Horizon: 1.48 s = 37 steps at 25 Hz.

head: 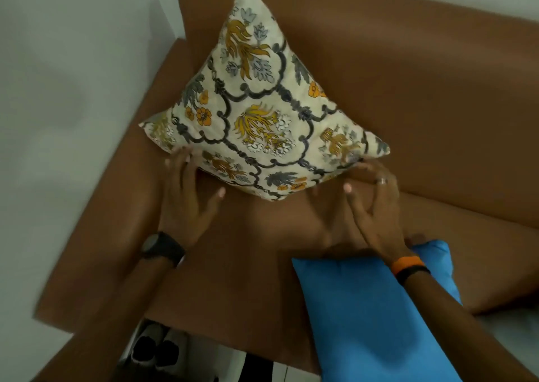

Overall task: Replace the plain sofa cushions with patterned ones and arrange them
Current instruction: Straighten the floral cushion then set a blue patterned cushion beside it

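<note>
A cream patterned cushion (256,113) with yellow flowers and grey vines stands on one corner in the left corner of the brown sofa (437,104), leaning on the backrest. My left hand (189,195), fingers spread, touches its lower left edge. My right hand (370,203), fingers also spread, touches its lower right edge. Neither hand closes around the cushion. A plain blue cushion (364,308) lies on the seat's front edge, under my right forearm.
The sofa's left armrest (116,206) runs beside my left wrist, with a pale wall (73,75) beyond it. Dark and white shoes (154,349) sit on the floor below the seat's front edge. Bare seat shows to the right.
</note>
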{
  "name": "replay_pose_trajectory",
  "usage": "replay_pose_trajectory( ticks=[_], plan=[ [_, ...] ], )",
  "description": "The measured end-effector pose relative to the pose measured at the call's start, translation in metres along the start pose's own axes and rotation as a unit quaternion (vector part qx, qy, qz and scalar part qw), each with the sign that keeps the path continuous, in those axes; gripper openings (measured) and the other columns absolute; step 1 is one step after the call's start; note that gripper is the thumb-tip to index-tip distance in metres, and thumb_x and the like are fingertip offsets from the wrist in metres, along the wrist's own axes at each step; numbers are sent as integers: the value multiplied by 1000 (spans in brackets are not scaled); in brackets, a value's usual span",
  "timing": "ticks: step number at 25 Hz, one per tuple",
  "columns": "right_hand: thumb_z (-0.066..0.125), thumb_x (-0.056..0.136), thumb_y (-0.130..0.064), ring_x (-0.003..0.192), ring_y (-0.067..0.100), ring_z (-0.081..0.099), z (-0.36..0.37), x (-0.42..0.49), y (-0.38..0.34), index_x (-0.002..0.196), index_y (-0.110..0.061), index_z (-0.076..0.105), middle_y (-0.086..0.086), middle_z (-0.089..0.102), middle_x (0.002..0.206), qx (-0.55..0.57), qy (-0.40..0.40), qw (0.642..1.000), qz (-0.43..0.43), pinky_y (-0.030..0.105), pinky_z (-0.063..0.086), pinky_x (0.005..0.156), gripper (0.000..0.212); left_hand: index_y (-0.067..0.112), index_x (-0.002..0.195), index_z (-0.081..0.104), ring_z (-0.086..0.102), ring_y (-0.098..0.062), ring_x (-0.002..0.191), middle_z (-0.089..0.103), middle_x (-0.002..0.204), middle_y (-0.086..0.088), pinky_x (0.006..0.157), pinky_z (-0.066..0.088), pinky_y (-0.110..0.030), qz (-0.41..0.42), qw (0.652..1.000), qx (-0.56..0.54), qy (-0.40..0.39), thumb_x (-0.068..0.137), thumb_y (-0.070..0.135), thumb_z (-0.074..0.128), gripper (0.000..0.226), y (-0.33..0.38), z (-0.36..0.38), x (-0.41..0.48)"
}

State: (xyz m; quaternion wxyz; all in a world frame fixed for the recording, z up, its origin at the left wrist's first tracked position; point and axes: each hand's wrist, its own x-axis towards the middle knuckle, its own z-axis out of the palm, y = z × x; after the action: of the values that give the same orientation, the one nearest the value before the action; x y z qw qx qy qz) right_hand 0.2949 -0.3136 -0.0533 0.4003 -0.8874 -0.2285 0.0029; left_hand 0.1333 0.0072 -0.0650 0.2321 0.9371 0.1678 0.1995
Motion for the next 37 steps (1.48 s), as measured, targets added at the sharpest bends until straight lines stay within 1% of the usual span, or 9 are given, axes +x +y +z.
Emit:
replay_pose_trajectory(
  ticks=[6,12,18,21,25,28,31,33,37],
  plan=[
    [63,87,-62,153,34,38,-117,-215,136,145,-15,57,12,40,165,-199,-252,943,-90,62,34,117,75,22,160,3,-1,-32,158,11,169,-11,124,15,-52,305,897,119,-298,79,46,68,106,104,113,-216],
    [72,72,-68,161,37,19,-146,-355,204,166,-27,19,18,18,174,-305,-343,868,-188,72,15,122,116,20,161,8,10,-46,154,12,168,-20,123,16,-62,227,923,172,-258,90,52,52,89,168,167,-290],
    [67,72,-54,156,22,29,-172,-306,174,156,-28,42,7,44,164,-188,-267,941,-92,64,30,115,92,18,140,49,38,-28,144,58,143,-11,126,15,-49,241,930,10,-278,73,27,77,73,218,122,-224],
    [69,81,-42,143,17,52,-226,-244,150,144,-20,57,-1,58,152,-36,-223,971,-75,49,37,115,68,15,125,56,54,-19,123,69,119,-11,126,21,-39,205,943,-112,-239,83,8,60,43,255,103,-159],
    [74,74,-4,119,3,67,-288,-155,119,128,-27,67,-15,72,127,33,-152,988,-23,29,52,103,59,-14,127,55,57,-27,123,66,121,-25,115,40,-28,69,963,-161,-204,95,32,47,57,286,89,-92],
    [70,89,-16,114,-2,69,-309,-94,113,126,-34,69,-24,73,121,87,-123,988,11,21,55,96,41,-1,120,62,55,12,89,61,103,17,85,38,3,36,966,-203,-157,87,32,51,48,305,77,-28],
    [66,96,-8,127,7,66,-289,-47,122,134,-33,65,-15,71,130,108,-76,991,35,36,53,110,45,14,119,63,60,12,93,67,100,14,79,43,-5,67,965,-215,-137,93,39,54,37,318,90,27],
    [58,99,3,127,24,64,-262,-28,133,135,-21,65,2,71,131,100,-51,991,73,54,50,112,44,5,129,58,65,-18,108,70,118,-10,91,52,-33,34,965,-206,-156,100,29,57,38,312,114,44],
    [41,95,-23,119,38,62,-226,-1,153,137,-15,64,16,72,123,29,19,993,112,62,43,109,48,9,149,40,53,-28,132,54,146,-12,109,46,-50,1,959,-209,-189,108,27,40,44,305,145,71]
  ],
)
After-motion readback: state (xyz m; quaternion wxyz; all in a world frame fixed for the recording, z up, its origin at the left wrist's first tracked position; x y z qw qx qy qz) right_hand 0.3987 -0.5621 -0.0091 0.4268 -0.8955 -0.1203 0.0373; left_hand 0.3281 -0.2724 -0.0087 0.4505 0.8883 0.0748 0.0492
